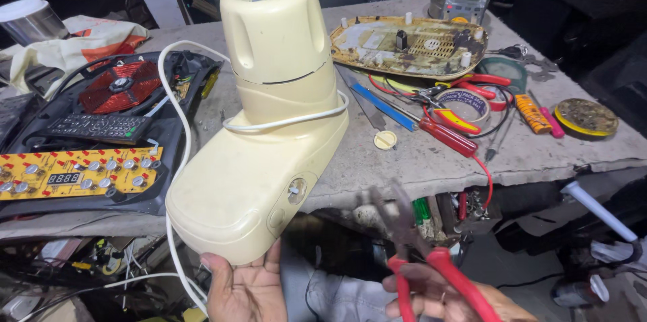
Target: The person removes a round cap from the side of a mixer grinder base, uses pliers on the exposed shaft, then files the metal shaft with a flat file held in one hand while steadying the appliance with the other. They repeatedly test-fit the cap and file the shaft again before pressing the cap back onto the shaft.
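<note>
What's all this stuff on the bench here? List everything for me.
appliance body: 1, cream, tilted at the bench edge, white cord looped round it
pliers: 1, red-handled, bottom right
circuit board: 1, yellow, left
coil: 1, red, left rear
base plate: 1, dirty cream, rear
screwdriver: 1, red handle, centre right
tape roll: 1, pale, right
multimeter: 1, grey, rear
left hand: under the appliance body
right hand: holding the pliers
</note>
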Available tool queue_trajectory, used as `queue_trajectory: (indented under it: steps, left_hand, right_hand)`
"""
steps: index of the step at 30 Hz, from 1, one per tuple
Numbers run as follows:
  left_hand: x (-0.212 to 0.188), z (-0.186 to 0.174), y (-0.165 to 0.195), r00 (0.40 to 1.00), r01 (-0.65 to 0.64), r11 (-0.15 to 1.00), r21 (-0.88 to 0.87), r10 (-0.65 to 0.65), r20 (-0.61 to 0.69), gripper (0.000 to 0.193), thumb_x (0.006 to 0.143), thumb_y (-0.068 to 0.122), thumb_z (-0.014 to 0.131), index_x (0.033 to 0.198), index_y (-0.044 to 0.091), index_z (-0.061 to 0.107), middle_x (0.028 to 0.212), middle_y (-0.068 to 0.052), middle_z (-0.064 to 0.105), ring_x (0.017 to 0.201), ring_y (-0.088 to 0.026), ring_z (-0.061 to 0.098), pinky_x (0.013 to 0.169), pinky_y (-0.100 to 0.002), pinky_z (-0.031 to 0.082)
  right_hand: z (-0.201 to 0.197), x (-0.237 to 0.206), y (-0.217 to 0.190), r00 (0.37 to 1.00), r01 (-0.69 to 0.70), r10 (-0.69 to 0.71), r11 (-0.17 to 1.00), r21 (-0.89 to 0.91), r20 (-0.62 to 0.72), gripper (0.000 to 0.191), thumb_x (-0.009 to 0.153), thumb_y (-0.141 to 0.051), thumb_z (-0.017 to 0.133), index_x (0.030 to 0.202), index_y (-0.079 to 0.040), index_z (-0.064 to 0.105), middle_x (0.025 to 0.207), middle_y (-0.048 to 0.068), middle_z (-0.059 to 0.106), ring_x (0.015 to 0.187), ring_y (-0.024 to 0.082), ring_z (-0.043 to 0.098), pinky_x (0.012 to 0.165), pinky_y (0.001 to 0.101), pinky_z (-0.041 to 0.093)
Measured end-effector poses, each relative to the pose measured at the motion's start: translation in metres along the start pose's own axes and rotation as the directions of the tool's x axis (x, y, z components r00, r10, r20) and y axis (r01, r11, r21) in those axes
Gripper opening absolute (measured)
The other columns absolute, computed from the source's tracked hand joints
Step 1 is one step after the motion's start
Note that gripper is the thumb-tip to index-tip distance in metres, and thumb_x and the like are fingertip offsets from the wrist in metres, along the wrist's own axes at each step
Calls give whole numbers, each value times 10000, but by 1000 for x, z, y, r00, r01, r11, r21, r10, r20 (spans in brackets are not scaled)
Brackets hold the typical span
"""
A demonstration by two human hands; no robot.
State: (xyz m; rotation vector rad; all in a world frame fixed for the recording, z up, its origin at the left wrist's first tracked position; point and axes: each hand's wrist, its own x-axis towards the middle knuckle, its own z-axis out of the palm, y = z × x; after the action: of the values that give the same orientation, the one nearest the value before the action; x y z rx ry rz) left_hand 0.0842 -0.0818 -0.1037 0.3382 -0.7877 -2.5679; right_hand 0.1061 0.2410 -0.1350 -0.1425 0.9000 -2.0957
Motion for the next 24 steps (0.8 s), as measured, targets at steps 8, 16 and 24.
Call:
queue_trajectory:
  steps: [8, 16, 24]
  left_hand:
    - [0, -5, -2, 983, -87, 996, -35, 91, 159, 697, 1031, 453, 394, 1612, 92, 262, 1625, -180, 390, 1416, -381, 466, 1090, -585, 449]
    - [6, -12, 0, 984, -84, 994, 65, 73, 162, 720, 1034, 469, 395, 1620, 79, 245, 1605, -217, 395, 1385, -408, 460, 1023, -585, 457]
    - [8, -20, -9, 972, -134, 990, 37, 124, 201, 730, 1048, 470, 405, 1623, 48, 249, 1591, -244, 413, 1357, -431, 501, 1016, -565, 506]
  right_hand:
    - [54, 33, -61, 959, -262, 282, 867, -424, -15, 849, 771, -210, 676, 1550, 35, 441, 1187, 136, 651, 1005, 153, 599, 881, 273, 457]
    - [75, 64, -115, 939, -310, 344, 860, -406, 14, 639, 728, -132, 616, 1309, 136, 607, 1113, 225, 737, 970, 216, 715, 754, 311, 591]
    - [80, 78, -136, 914, -330, 395, 858, -393, 94, 561, 817, -146, 587, 1280, 170, 597, 1111, 290, 709, 965, 309, 748, 768, 458, 656]
